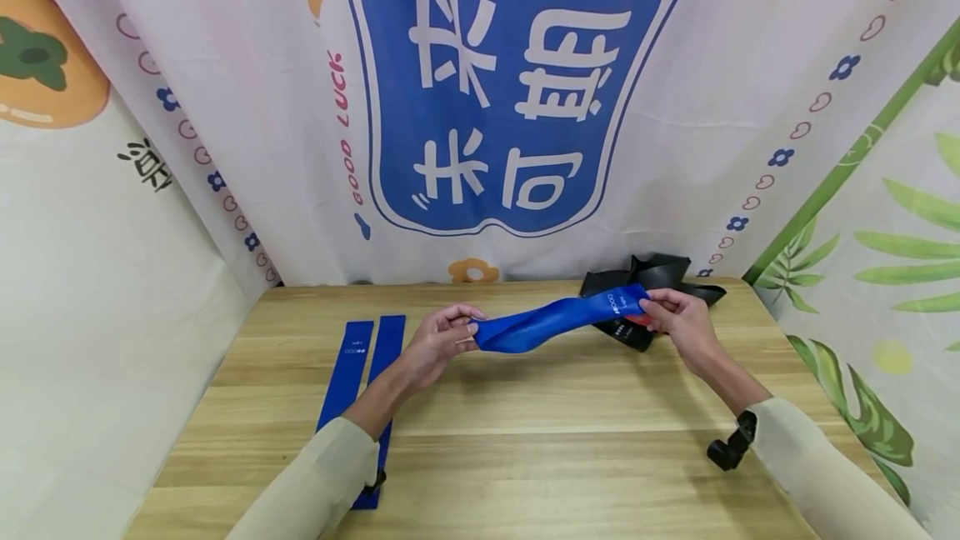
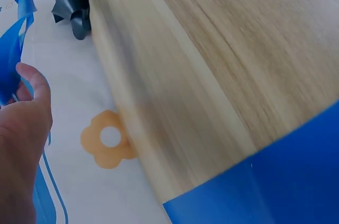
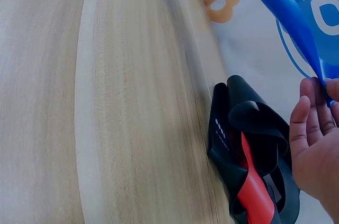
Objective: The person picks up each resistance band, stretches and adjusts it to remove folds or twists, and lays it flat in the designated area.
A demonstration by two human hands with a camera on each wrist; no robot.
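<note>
A blue resistance band (image 1: 555, 325) is stretched lengthwise above the table, with a small white "Light" print near its right end. My left hand (image 1: 437, 346) pinches one end between thumb and fingers. At the other end, my right hand (image 1: 681, 325) pinches the band near the print. The band twists and sags slightly in its middle. In the right wrist view, the blue band (image 3: 286, 12) runs up and away from the right hand (image 3: 320, 139). From the left wrist, the band (image 2: 9, 60) shows at the left hand's thumb (image 2: 36, 80).
Two more blue bands (image 1: 347, 373) lie flat side by side at the table's left, partly under my left forearm. A crumpled heap of black bands (image 1: 660, 272) with a red band (image 3: 254, 195) sits at the back right edge. A printed curtain (image 1: 300, 190) hangs behind the wooden table (image 1: 540, 457).
</note>
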